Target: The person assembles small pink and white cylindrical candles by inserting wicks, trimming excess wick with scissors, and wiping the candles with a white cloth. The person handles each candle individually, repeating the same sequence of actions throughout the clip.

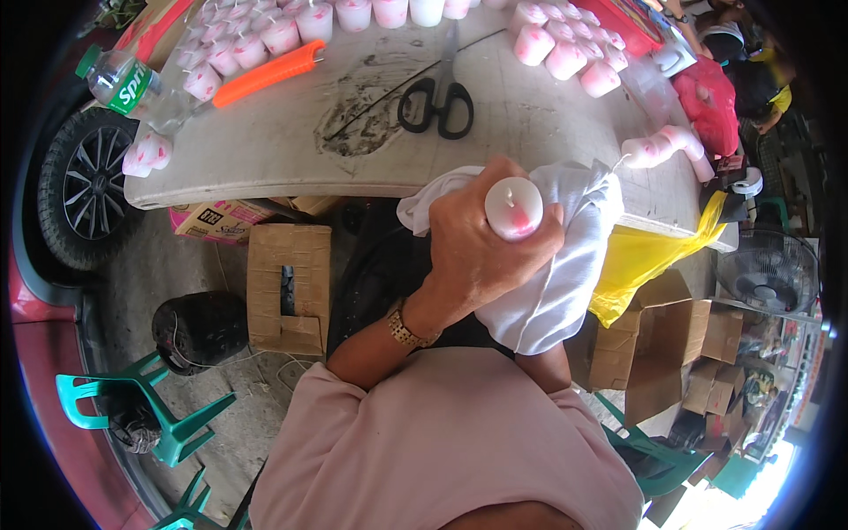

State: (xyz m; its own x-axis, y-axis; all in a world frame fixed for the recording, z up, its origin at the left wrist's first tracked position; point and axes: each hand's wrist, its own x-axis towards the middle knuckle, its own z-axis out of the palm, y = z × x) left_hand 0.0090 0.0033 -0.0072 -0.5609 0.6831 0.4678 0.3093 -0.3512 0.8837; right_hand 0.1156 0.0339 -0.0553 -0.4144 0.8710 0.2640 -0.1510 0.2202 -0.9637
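Note:
My left hand, with a gold watch on its wrist, is wrapped round a white candle with pink patches. The candle's top and short wick face up. A white cloth drapes over my right hand and most of that forearm, so those fingers are hidden. Part of the cloth also shows behind my left hand, at the table's near edge. Beyond my hands, black-handled scissors lie on the white table. An orange-handled knife rests farther left.
Rows of pink-and-white candles stand at the back, with another group at right. A clear bottle lies at left. More candles sit by the right edge, near a yellow bag. Cardboard boxes and a green chair flank me.

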